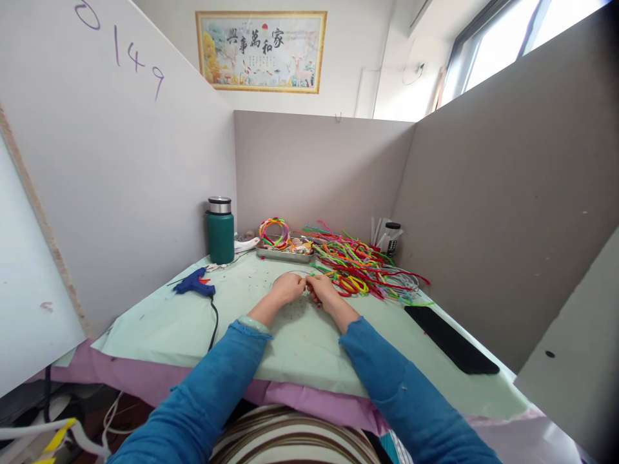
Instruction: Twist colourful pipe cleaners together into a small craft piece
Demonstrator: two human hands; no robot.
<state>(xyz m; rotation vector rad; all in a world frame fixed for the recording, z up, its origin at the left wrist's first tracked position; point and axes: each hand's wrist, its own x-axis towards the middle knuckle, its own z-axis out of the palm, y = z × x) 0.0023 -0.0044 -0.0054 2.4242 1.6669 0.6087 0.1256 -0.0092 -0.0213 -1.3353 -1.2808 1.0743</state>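
Note:
My left hand [289, 288] and my right hand [323, 289] meet fingertip to fingertip above the middle of the table, both with fingers pinched closed. What they pinch is too small and too covered by the fingers to make out. A thin grey line, like a wire, arcs just behind the fingertips, and a bit of green shows beside them. Close behind my right hand spreads a tangled heap of fuzzy pipe cleaners [351, 254] in red, green, yellow, orange and purple. Past the hands lies a metal tray [285, 255] with small pieces and a ring of colourful loops [274, 232].
A blue hot glue gun [194, 281] lies at left, its cord running to the front edge. Behind it stands a green bottle [220, 232]. At right are a black phone-like slab [452, 339], grey wire coils [403, 280] and a black-capped container [391, 238]. Partition walls enclose three sides.

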